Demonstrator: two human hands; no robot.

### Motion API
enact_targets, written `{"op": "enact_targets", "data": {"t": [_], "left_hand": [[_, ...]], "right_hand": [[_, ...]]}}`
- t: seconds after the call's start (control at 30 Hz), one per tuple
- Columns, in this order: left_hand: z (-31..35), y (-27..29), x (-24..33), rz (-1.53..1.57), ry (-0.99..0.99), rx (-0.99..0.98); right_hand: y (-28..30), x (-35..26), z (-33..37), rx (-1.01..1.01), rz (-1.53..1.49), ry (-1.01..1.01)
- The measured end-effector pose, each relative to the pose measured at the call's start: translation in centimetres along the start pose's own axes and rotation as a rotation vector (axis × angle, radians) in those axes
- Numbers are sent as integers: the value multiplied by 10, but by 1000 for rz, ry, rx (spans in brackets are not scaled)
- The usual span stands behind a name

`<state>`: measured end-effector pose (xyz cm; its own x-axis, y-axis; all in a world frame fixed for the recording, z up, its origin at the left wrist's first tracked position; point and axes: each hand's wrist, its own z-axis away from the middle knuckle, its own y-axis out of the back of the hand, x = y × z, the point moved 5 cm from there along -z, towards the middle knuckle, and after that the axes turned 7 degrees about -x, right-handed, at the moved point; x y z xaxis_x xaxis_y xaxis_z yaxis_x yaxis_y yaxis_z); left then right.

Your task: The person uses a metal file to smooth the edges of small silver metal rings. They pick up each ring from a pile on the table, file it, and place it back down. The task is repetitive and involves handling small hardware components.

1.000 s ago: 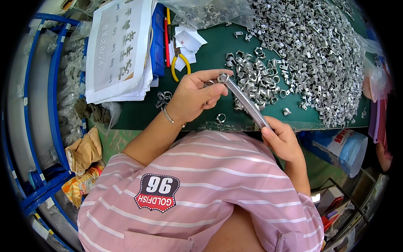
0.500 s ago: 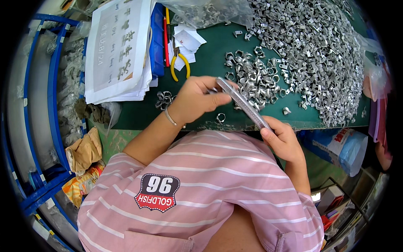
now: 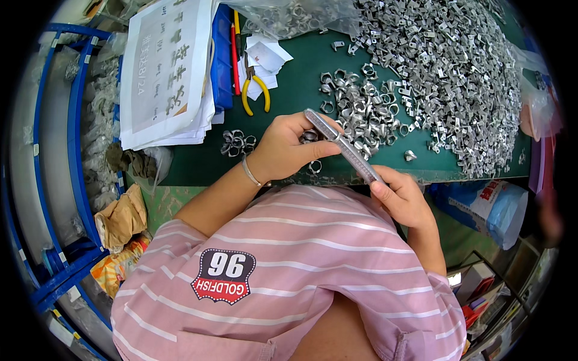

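Note:
A grey metal ring sizing stick (image 3: 355, 159) with graduation marks slants across the table's front edge. My right hand (image 3: 398, 195) grips its lower right end, the thumb lying along it. My left hand (image 3: 295, 144) is closed at the upper part, thumb and fingers pinching what looks like a ring (image 3: 338, 138) around the stick. Silvery metal also shows beneath the left fingers; I cannot tell whether it is held or lies on the table. One loose ring (image 3: 315, 166) lies below the left hand, and a small ring cluster (image 3: 237, 143) sits beside the wrist.
Beyond the stick lies a pile of rings (image 3: 364, 111), next to a large heap of small metal pieces (image 3: 448, 78). Yellow-handled pliers (image 3: 257, 90), a red pen (image 3: 235, 60), a blue bin (image 3: 222, 72) and paper sheets (image 3: 162, 78) stand left. A blue bag (image 3: 487, 210) hangs right.
My left hand has shifted slightly down and closed in on the stick, its thumb now pressed against it. The stick's ends have moved a little left.

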<state>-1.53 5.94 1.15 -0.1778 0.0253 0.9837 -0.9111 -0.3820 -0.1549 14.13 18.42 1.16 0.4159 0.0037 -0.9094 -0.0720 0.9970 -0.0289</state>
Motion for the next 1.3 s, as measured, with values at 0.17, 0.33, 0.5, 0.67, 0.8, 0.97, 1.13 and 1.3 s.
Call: {"op": "enact_targets", "data": {"t": [0.17,0.33,0.5,0.67,0.8,0.97,1.13,1.3], "left_hand": [[-10,-4,-4,235,61,53],[-21,-3,1,519,-15,142],[-31,60,17,721,-163,294],[-33,46,-3,-12,188,350],[-39,33,-9,-802,23,254],[-34,37,-16,-760,-48,228],[-22,33,-23,411,204,172],[-19,32,-18,751,178,87]], "right_hand": [[0,0,1,47,-116,51],[8,5,6,55,-232,8],[19,24,22,119,-236,-85],[17,17,19,150,-232,-54],[17,21,15,135,-247,-38],[18,20,14,136,-213,-42],[16,18,11,150,-164,-28],[15,15,8,133,-127,-38]]}}
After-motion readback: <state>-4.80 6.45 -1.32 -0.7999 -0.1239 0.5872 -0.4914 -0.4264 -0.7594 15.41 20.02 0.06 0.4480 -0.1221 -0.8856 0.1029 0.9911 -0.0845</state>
